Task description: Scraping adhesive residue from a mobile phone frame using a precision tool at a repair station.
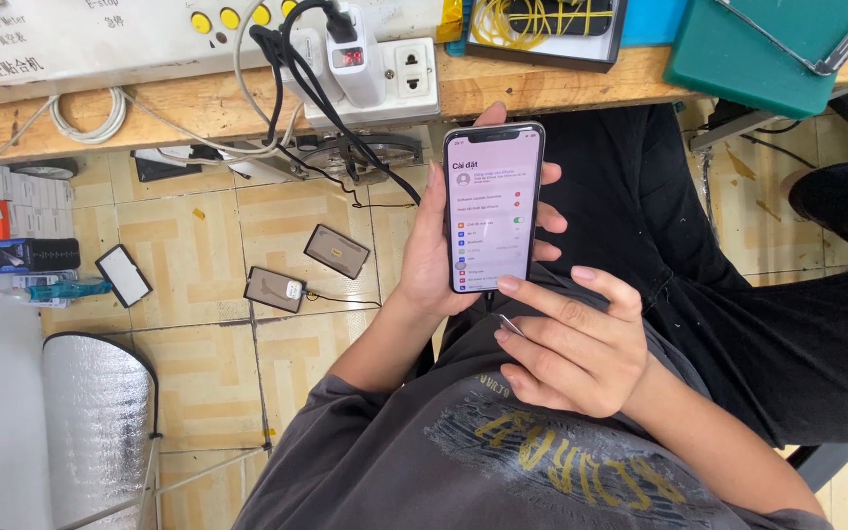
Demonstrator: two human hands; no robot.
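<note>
Smartphone (pixel 492 208) rests upright in my left hand (pixel 434 255), screen facing me; my right hand (pixel 571 344) pinches perhaps a thin pin (pixel 510 325) beneath.

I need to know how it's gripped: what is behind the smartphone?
The left hand is behind the smartphone, fingertips wrapping its right edge. Dark trousers lie beyond. The phone's back is covered. The right hand touches its lower edge.

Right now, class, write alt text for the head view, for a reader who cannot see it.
The left hand holds a lit smartphone upright over the lap, while the right hand touches the phone's bottom edge, pinching a thin metal pin. Behind are a wooden bench with a power strip and a tiled floor with small parts.
</note>
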